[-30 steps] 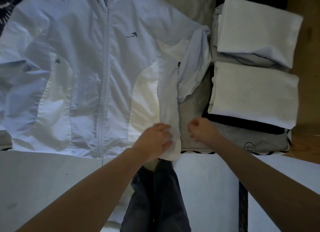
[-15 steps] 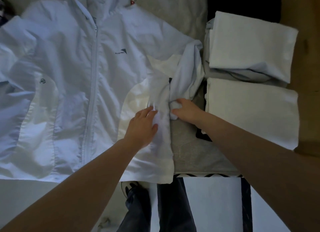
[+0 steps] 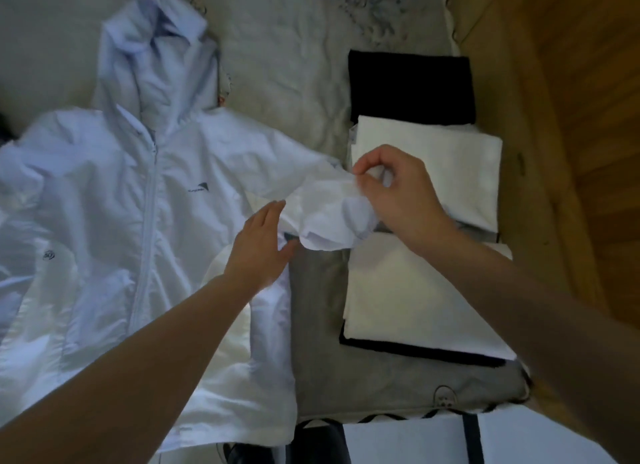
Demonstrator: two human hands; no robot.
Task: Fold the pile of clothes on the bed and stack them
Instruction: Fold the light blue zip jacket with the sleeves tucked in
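A pale blue-white zip-up hooded jacket (image 3: 114, 228) lies spread face up on the bed, hood pointing away from me. Its right sleeve (image 3: 322, 204) is bunched and lifted off the bed; my right hand (image 3: 398, 193) pinches the sleeve's cuff end with curled fingers. My left hand (image 3: 259, 249) lies flat with straight fingers on the jacket's side, just below the armpit. To the right sit stacks of folded clothes: a white folded piece (image 3: 433, 172) at the back, another white one (image 3: 415, 297) nearer, on black and grey layers.
A folded black garment (image 3: 412, 86) lies behind the white stacks. A grey garment (image 3: 346, 370) with a small print lies under the near stack. The cream bedsheet (image 3: 294, 65) is rumpled behind. A wooden floor (image 3: 588, 117) runs along the right. My dark trouser legs show below the bed edge.
My right hand has picked up the sleeve end and raised it toward the back right. My left hand slid up the jacket's side. The view tilted up, showing the hood.
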